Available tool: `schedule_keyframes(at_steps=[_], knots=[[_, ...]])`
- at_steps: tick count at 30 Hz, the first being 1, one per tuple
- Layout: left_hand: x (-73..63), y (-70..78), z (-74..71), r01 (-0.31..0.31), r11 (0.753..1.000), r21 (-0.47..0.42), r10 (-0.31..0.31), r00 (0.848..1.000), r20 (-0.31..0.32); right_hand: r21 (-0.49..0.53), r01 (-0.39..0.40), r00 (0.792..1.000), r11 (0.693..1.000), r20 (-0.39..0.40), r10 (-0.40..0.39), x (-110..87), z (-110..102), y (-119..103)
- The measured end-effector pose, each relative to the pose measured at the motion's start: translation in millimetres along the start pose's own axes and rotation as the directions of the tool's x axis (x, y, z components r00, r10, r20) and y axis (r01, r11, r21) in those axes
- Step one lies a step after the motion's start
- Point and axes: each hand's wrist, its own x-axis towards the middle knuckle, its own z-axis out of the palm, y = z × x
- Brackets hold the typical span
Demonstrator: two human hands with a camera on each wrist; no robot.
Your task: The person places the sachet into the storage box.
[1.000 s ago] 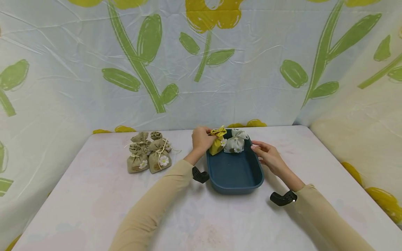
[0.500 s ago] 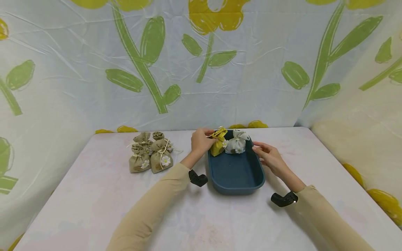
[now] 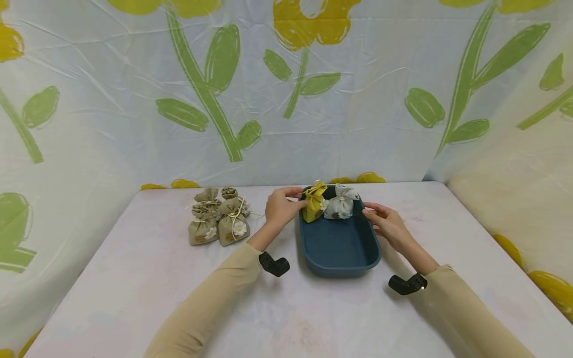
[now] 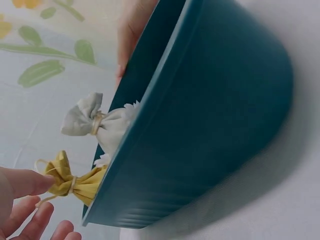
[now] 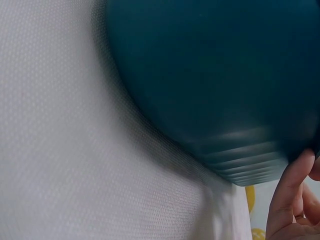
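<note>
While left hand [image 3: 281, 208] lies loose, right hand [image 3: 388, 226] pinching tray [image 3: 341, 243], yellow pouch [image 3: 313, 211], far-left corner, seems soft, best held by neck [image 4: 73, 184].

It looks like a makeshift booth, the wider building hard to tell: creased sheeting [image 3: 358, 144] printed with yellow flowers [image 3: 333, 32] and green leaves [image 3: 223, 58] walls 3 sides of a pale, cloth-covered surface [image 3: 134, 298].

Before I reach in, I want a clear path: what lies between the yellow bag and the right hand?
The pale gray bag, then the blue tub's wall, in the head view.
</note>
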Motion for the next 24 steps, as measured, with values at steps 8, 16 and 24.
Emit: schedule_keyframes(at_steps=[8, 16, 24], knots=[[-11.0, -6.6, -14.8, -0.001, 0.998, -0.067, -0.001, 1.000, -0.021, -0.006, -0.001, 1.000, 1.000, 0.008, 0.001, -1.0, -0.3, 1.1], [-25.3, -15.1, -33.5, 0.008, 0.989, -0.146, -0.018, 0.998, -0.064, -0.003, 0.005, 1.000, 1.000, 0.011, -0.005, -0.8, -0.9, -1.2], [-39.2, -29.4, -53.5, -0.004, 0.978, -0.207, -0.018, 0.994, -0.106, 0.007, 0.009, 1.000, 1.000, 0.012, -0.009, -1.0, -0.5, -1.4]])
